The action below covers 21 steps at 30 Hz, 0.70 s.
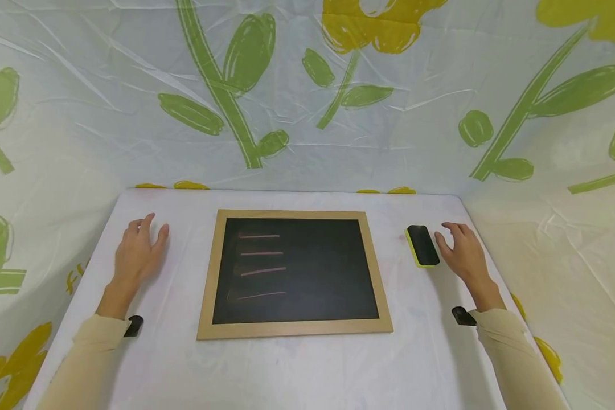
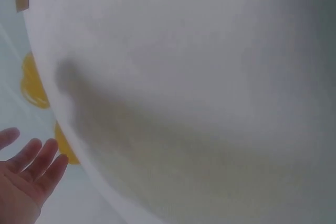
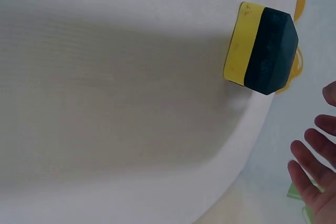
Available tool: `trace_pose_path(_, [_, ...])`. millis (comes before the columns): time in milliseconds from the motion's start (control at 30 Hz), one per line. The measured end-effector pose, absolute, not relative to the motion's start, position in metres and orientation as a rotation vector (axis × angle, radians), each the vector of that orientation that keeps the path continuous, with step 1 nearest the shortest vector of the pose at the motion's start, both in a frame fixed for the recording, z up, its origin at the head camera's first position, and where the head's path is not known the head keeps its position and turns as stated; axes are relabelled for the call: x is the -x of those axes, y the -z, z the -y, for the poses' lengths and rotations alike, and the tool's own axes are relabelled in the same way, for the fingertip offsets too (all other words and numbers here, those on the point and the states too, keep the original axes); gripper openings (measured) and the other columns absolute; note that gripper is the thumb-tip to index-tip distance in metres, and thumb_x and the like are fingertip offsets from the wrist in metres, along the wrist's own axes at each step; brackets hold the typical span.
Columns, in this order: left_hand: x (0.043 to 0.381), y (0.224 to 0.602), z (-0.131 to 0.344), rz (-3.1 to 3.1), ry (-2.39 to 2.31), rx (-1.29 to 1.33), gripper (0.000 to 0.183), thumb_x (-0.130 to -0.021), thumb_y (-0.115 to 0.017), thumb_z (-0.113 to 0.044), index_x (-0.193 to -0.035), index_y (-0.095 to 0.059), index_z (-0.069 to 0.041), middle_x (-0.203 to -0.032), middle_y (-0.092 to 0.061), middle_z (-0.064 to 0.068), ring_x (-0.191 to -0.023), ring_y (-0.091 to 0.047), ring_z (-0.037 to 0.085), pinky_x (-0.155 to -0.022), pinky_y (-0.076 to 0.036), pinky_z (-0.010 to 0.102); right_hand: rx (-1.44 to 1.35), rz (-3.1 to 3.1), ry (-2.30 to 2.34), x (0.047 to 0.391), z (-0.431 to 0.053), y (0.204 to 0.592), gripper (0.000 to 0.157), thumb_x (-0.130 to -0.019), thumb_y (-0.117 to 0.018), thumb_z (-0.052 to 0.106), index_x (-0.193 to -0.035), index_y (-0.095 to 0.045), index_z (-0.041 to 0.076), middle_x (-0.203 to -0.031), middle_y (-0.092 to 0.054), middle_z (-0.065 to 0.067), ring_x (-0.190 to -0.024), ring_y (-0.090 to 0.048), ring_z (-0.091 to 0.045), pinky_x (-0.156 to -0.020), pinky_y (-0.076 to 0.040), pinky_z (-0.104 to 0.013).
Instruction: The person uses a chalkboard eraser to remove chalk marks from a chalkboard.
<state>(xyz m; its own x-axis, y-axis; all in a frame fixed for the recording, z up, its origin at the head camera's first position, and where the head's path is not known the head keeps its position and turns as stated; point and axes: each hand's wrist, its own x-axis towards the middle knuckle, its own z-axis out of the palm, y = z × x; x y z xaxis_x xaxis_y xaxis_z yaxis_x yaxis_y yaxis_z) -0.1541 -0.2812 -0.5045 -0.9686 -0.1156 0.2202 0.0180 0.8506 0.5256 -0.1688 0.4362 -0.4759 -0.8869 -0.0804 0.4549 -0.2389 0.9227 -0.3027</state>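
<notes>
A small chalkboard (image 1: 307,270) in a light wooden frame lies in the middle of the table, with several short pink chalk lines on its left half. To its right sits a blackboard eraser (image 1: 423,246), black on top and yellow below. In the right wrist view, reddish smudges mark the yellow side of the eraser (image 3: 262,48). My right hand (image 1: 462,253) is just right of the eraser, apart from it, fingers loosely bent and holding nothing. Left of the board, my left hand (image 1: 139,253) holds nothing, its fingers relaxed and spread.
A white cloth covers the table (image 1: 297,370). Behind it and at both sides hangs a pale curtain (image 1: 338,154) printed with green leaves and yellow flowers. Dark wrist cameras sit on both beige sleeves, the left sleeve (image 1: 84,364) and the right sleeve (image 1: 517,359).
</notes>
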Motion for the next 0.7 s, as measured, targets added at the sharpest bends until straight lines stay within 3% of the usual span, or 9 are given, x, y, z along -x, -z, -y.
trace_pose_path(267, [0.148,0.509,0.269,2.766,0.875,-0.07,0.062,-0.109,-0.041,-0.043,-0.147,-0.044,0.005,-0.137,-0.045,0.038,-0.121,-0.049,0.059,-0.091,-0.04,0.072,-0.151,2.68,-0.557,0.161,-0.436,0.477,0.034,-0.097,-0.065,0.011,-0.123,-0.062,-0.011,-0.118,-0.058,-0.034,-0.102,-0.056,-0.05,-0.084,-0.043,-0.064])
trace_pose_path(467, [0.142,0.51,0.259,2.765,0.962,-0.072,0.064,-0.109,-0.04,-0.045,-0.149,-0.042,0.005,-0.139,-0.045,0.035,-0.111,-0.057,0.05,-0.088,-0.044,0.066,-0.105,2.691,-0.625,0.158,-0.435,0.481,0.034,-0.099,-0.065,0.013,-0.124,-0.062,-0.01,-0.118,-0.06,-0.033,-0.102,-0.058,-0.048,-0.083,-0.043,-0.062])
trace_pose_path(700, [0.135,0.509,0.245,2.76,1.018,-0.085,0.063,-0.109,-0.043,-0.043,-0.15,-0.043,0.005,-0.135,-0.049,0.031,-0.105,-0.057,0.042,-0.082,-0.045,0.058,-0.099,2.679,-0.705,0.157,-0.432,0.486,0.033,-0.099,-0.065,0.013,-0.123,-0.064,-0.011,-0.115,-0.063,-0.032,-0.099,-0.062,-0.047,-0.08,-0.045,-0.043])
